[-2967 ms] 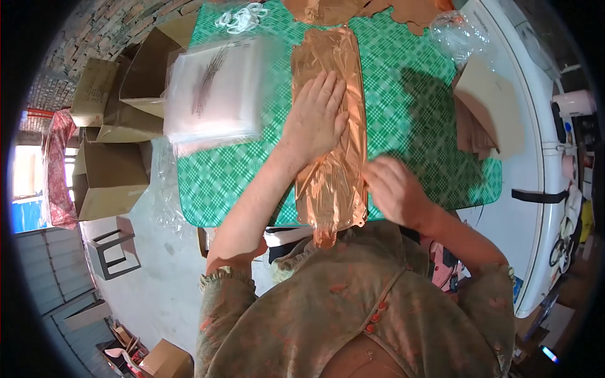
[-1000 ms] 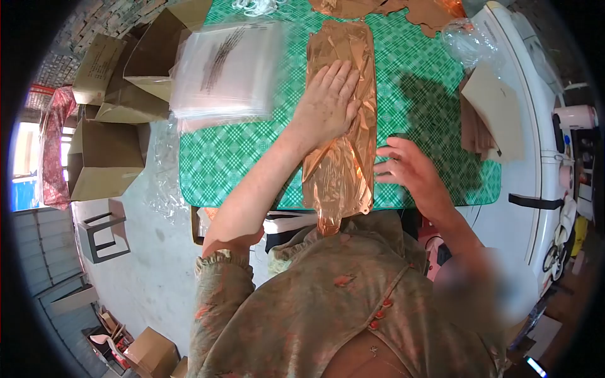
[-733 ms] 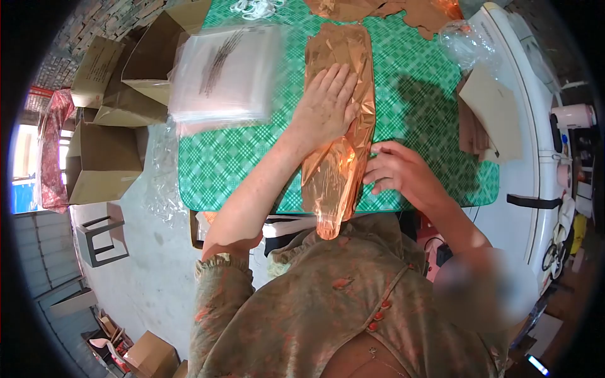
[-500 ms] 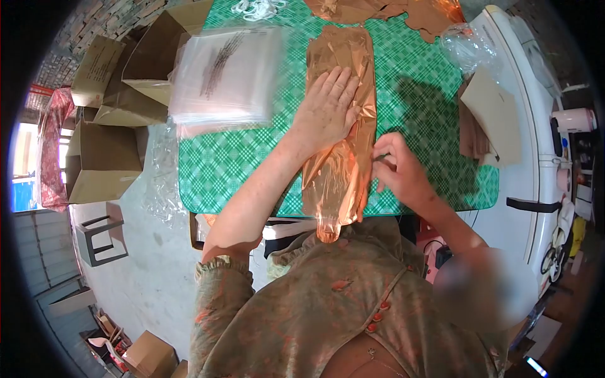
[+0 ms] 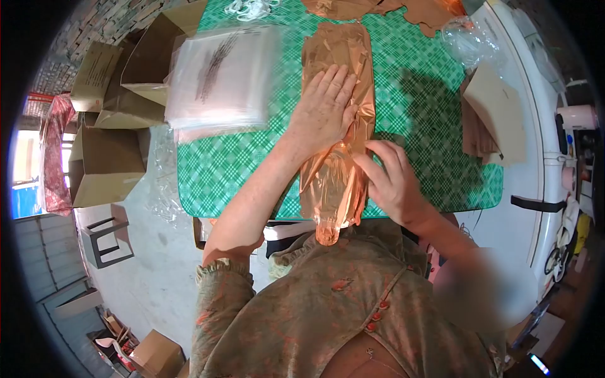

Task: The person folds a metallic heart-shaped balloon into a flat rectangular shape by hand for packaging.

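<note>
A copper-coloured foil balloon (image 5: 331, 47), flat and folded into a long strip, lies on the green checked tabletop (image 5: 239, 170). Its narrow tail hangs over the near edge. My left hand (image 5: 322, 110) rests palm down on the middle of the strip, fingers stretched out. At the strip's right edge is my right hand (image 5: 394, 183), its thumb and fingertips touching the foil with the fingers bent and apart. Creases run through the foil below my left hand.
A stack of clear plastic bags (image 5: 220, 82) lies at the left. More copper foil (image 5: 378, 7) is at the far edge, with white cord (image 5: 249, 9) beside it. Crumpled clear plastic (image 5: 469, 41) and cardboard pieces (image 5: 498, 113) sit at the right. Open cartons (image 5: 110, 157) stand left.
My right hand has moved inward from beside the strip onto its right edge, thumb and fingertips now on the foil. My left hand stays flat in the same place.
</note>
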